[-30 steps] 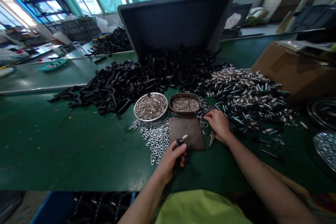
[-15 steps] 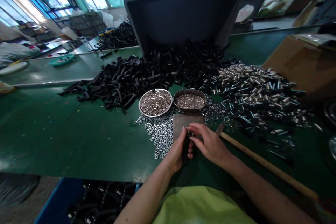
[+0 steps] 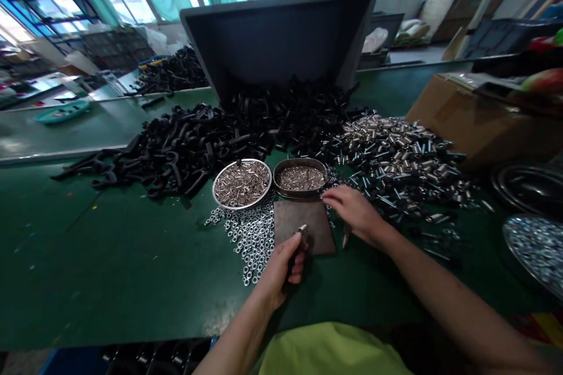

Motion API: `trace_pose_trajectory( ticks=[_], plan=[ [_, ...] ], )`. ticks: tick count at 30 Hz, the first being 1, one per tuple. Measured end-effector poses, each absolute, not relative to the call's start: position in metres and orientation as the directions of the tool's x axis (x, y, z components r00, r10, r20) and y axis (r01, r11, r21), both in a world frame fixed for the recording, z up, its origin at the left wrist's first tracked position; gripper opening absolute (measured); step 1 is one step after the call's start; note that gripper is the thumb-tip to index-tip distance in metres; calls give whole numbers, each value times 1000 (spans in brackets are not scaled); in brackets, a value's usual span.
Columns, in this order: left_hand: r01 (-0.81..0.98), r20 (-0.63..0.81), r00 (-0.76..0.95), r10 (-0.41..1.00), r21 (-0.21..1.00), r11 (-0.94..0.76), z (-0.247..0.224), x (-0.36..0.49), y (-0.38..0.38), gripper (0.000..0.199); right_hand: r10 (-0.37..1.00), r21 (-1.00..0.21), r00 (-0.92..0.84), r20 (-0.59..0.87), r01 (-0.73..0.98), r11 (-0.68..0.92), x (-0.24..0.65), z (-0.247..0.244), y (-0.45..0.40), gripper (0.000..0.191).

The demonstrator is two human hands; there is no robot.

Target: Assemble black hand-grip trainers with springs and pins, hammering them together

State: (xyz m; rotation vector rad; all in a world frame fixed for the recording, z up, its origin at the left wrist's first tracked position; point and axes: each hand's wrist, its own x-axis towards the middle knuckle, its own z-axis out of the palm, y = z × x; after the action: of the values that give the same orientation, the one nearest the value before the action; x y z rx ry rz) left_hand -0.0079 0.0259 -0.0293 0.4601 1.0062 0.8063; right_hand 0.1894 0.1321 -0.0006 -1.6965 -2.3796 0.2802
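My left hand (image 3: 281, 266) is closed around a dark part, mostly hidden in the fist, with a shiny metal sleeve (image 3: 302, 228) sticking up past the thumb. It is over the near left part of a flat metal plate (image 3: 303, 217). My right hand (image 3: 356, 214) is apart from it, at the plate's far right corner, beside small loose rings (image 3: 332, 176). Its thumb and fingertips are drawn together; anything between them is too small to make out. A hammer's metal head (image 3: 346, 238) shows under the right wrist. Small metal nuts (image 3: 255, 240) lie spread left of the plate.
Behind the plate stand a round dish (image 3: 243, 184) of small metal pins and an oval tin (image 3: 300, 177) of tiny metal pieces. Black plastic parts (image 3: 189, 140) spill from a tipped grey bin (image 3: 281, 41). Metal-sleeved parts (image 3: 396, 152) lie right, before a cardboard box (image 3: 466, 111).
My hands have parted. The right has moved away from the part to the plate's far right corner, while the left keeps the part, its metal sleeve now exposed. The view has shifted rightward.
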Motion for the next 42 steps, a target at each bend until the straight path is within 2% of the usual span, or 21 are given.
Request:
trace_pose_trajectory(
  ticks=[2,5,9,12,13,15,18,19,21,26,30,32,36,38,40,42],
  plan=[
    [-441,-554,264,789,659,610,-32,-10,26,47,989,-157,-119,84,979,131,216,-1,170,28],
    [-510,-551,242,799,628,587,-36,-10,29,51,998,-52,29,54,998,-26,247,-8,209,27],
    [-618,-595,255,762,506,602,-35,-11,36,58,996,16,88,-25,996,-88,258,-15,224,28],
    [-724,-640,253,725,372,581,-34,-14,42,42,999,1,18,44,1000,-18,249,-9,213,35],
    [-759,-637,261,725,329,562,-34,-15,44,37,995,-51,-41,93,998,46,243,-5,204,35],
    [-813,-610,268,746,272,514,-34,-17,46,32,968,-265,-168,184,940,214,225,4,179,31],
    [-846,-584,247,774,259,465,-33,-14,47,28,922,-694,-312,228,612,378,190,16,129,26],
    [-851,-577,238,781,264,454,-33,-13,47,27,902,-767,-355,246,498,405,178,18,113,23],
    [-855,-557,226,799,280,437,-33,-9,46,27,861,-809,-409,303,367,459,156,20,86,20],
    [-868,-502,199,841,308,390,-29,-3,43,25,765,-673,-410,497,374,638,128,13,63,19],
    [-881,-525,174,833,295,370,-23,-2,41,19,701,-551,-445,557,433,713,122,4,60,11],
    [-879,-553,99,828,341,333,-22,-1,40,16,729,-494,-420,540,543,679,121,0,60,10],
    [-843,-503,-61,862,488,225,-22,1,37,17,861,-495,-337,381,712,498,119,-5,60,29],
    [-839,-485,-112,868,514,179,-23,1,35,17,836,-508,-396,380,666,547,119,-6,59,26],
    [-834,-476,-137,869,528,157,-26,1,34,19,753,-493,-488,442,570,658,119,-6,59,19],
    [-817,-457,-144,878,555,155,-28,1,34,22,750,-493,-508,424,565,662,119,-5,61,19]
  ],
)
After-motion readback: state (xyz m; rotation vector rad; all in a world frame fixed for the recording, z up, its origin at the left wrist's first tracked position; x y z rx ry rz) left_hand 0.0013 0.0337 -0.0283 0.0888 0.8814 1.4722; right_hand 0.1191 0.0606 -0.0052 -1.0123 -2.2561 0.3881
